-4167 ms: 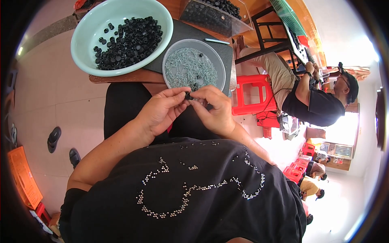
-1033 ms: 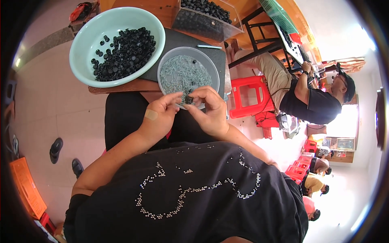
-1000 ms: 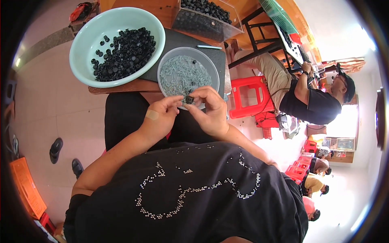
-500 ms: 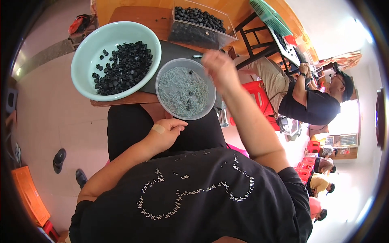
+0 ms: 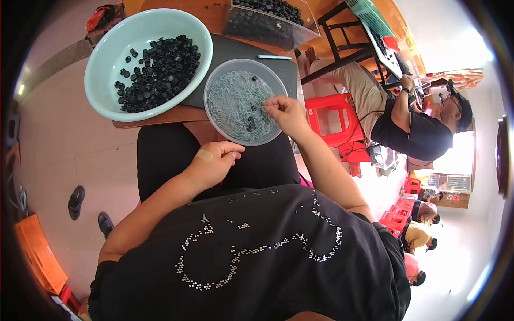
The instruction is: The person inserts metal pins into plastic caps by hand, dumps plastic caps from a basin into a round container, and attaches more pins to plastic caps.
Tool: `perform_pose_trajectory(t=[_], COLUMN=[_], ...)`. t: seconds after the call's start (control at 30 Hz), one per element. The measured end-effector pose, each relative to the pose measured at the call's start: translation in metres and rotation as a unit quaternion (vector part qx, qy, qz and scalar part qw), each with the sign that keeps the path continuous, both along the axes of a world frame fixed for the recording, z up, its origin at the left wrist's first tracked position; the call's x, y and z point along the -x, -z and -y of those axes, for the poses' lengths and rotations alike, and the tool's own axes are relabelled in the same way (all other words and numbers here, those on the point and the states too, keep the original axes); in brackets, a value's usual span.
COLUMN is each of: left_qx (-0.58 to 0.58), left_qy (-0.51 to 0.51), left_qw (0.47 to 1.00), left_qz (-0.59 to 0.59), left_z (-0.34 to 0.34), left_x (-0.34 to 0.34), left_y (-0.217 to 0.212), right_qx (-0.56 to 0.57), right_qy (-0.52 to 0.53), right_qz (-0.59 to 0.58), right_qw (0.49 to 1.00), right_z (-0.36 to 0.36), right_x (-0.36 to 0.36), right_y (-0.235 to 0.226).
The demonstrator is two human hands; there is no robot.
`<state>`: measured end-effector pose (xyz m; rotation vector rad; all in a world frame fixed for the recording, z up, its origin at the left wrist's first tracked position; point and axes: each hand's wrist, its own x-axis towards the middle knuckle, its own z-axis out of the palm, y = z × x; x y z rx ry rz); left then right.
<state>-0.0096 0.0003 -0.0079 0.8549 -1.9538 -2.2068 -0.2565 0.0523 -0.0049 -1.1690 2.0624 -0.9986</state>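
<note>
My right hand reaches over the near rim of a clear round bowl and pinches thumb and fingertips into the small grey metal pins that fill it. Over my black-trousered lap, just below the bowl, my left hand has a plaster on its back and curled fingers; whether it holds anything is hidden. A pale green basin of small black caps stands to the left of the bowl on a wooden table.
A clear box of black caps sits at the table's far side, behind a dark mat. To the right are a red stool and a seated person in black. An orange crate and sandals lie on the floor at left.
A second ago both hands worked a small black piece together over my lap. My right hand then reached toward the far box and has come back to the pin bowl; my left hand stayed low.
</note>
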Motion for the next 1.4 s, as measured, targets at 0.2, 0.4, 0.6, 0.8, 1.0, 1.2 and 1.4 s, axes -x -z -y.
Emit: perform_pose_trajectory(t=[0.2,0.4,0.6,0.8,1.0,1.2,1.4], left_qx=[-0.007,-0.005,0.016,-0.002,-0.067,-0.108,-0.137], left_qy=[0.011,0.004,-0.005,-0.06,-0.096,-0.139,-0.185], left_qw=[1.0,1.0,1.0,0.998,0.991,0.979,0.969], left_qz=[0.01,-0.004,-0.007,-0.019,-0.057,-0.103,-0.095], left_z=[-0.003,-0.003,0.0,0.004,0.007,0.013,0.014], left_x=[0.002,0.001,0.0,0.003,0.004,0.002,0.002], left_y=[0.007,0.006,0.009,0.03,0.029,0.025,0.025], right_qx=[-0.025,-0.042,0.036,0.063,0.004,0.01,0.017], right_qy=[-0.147,-0.178,-0.089,-0.142,-0.138,-0.14,-0.187], right_qz=[-0.162,-0.227,-0.246,-0.289,-0.314,-0.191,-0.244], right_qw=[0.975,0.957,0.964,0.945,0.939,0.972,0.951], right_z=[-0.015,-0.012,-0.008,0.003,0.013,-0.001,-0.004], right_x=[-0.016,-0.032,-0.02,-0.01,-0.011,-0.008,-0.022], right_y=[-0.001,0.008,0.0,0.011,0.02,-0.001,0.009])
